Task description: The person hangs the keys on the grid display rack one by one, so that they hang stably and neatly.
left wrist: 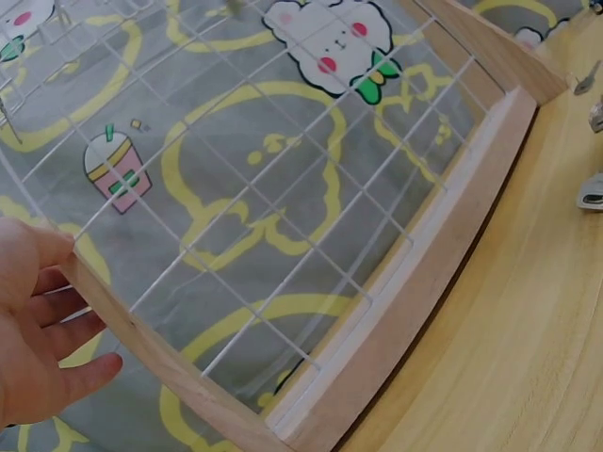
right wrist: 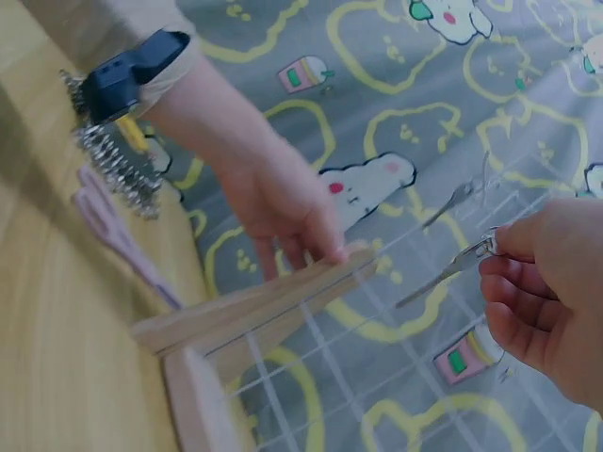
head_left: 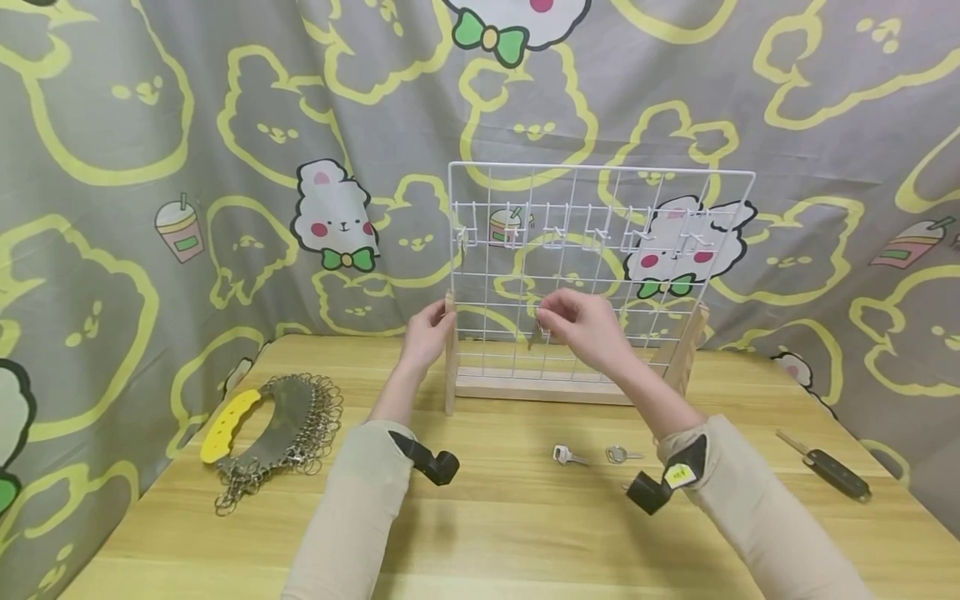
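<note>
Because the right grip point(head_left: 588, 327) pinches the key point(right wrist: 431, 288) by one end, left grip point(head_left: 427, 337) holding the post point(head_left: 451, 367), swinging could snag the rack point(head_left: 592, 280).

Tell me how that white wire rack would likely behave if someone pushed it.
The white wire rack looks light for its size, being mostly thin wire and open gaps. Its straight grid lines suggest it would stay fairly stiff. Pushed near the top, it might tip, since it stands tall on a low wooden base.

Cartoon curtain point(head_left: 420, 108) — grey; wooden table point(head_left: 517, 533)
</note>
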Motion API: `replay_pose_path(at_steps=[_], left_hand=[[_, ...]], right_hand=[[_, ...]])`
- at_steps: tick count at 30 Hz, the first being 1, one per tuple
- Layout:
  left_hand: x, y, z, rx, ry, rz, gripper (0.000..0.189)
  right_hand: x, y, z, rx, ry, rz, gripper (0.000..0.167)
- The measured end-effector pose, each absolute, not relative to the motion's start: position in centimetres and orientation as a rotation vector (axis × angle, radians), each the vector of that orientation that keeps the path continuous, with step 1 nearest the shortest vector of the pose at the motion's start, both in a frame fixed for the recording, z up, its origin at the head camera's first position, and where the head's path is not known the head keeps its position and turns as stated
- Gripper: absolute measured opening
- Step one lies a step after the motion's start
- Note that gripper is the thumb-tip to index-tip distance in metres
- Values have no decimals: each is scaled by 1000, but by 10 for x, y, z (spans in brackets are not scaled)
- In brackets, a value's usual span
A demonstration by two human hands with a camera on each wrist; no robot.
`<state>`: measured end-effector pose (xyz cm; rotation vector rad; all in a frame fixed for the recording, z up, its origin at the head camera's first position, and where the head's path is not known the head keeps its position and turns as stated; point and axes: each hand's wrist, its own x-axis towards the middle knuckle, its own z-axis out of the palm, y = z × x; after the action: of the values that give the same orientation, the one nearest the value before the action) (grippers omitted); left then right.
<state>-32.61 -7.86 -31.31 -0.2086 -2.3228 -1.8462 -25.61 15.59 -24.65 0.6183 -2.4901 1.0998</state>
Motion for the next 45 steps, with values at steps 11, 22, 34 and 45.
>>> replay_pose_path(at_steps=[11, 22, 34, 45], left_hand=[[-325, -78, -313, -201, -2323, -1841, 46], [-325, -77, -312, -202, -2327, -1848, 46], [-325, -76, -313, -196, -2315, -1861, 46], [-324, -76, -312, -186, -2330, -1840, 46]], right_hand=[[-268, 132, -208, 637, -2349, 1121, 15], [-279, 113, -192, 523, -2219, 1183, 16], [-285, 103, -191, 414, -2188, 1200, 16], [-290, 104, -193, 374, -2212, 1277, 17]])
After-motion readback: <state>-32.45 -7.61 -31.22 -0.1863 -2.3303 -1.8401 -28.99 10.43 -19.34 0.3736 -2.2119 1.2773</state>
